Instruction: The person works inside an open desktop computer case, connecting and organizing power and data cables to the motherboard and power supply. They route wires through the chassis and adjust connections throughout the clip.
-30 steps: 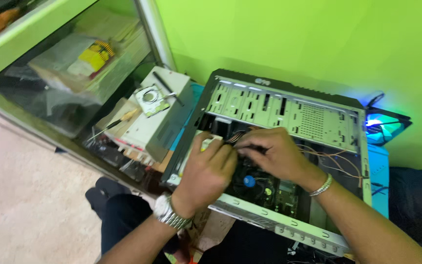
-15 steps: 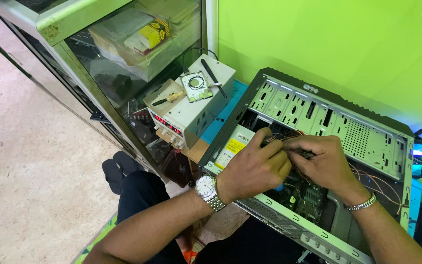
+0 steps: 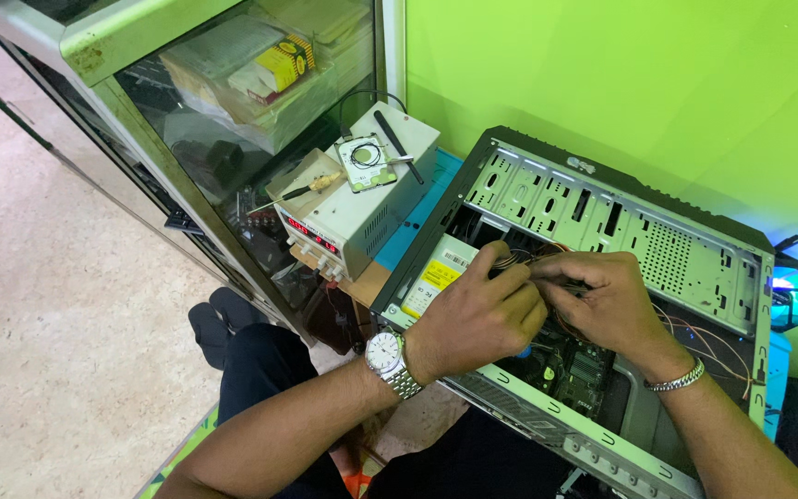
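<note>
An open grey computer case [image 3: 695,268] lies on its side in front of me, its green board [image 3: 574,365] showing inside. My left hand [image 3: 477,314], with a silver wristwatch, is curled over a bundle of thin orange and dark cables [image 3: 528,261] above the drive with a yellow label [image 3: 436,277]. My right hand [image 3: 607,305], wearing a metal bracelet, pinches the same cables from the other side. Both hands meet over the case opening. The cable ends are hidden by my fingers.
A beige bench power supply [image 3: 353,208] with a red display stands left of the case, a small drive and tools on top. Behind it is a glass cabinet [image 3: 187,111] with boxes. A green wall [image 3: 621,83] rises behind. My dark-trousered legs are below.
The view has swung left and down, so the case now sits further right in frame. Both hands stay together over the cables inside the case.
</note>
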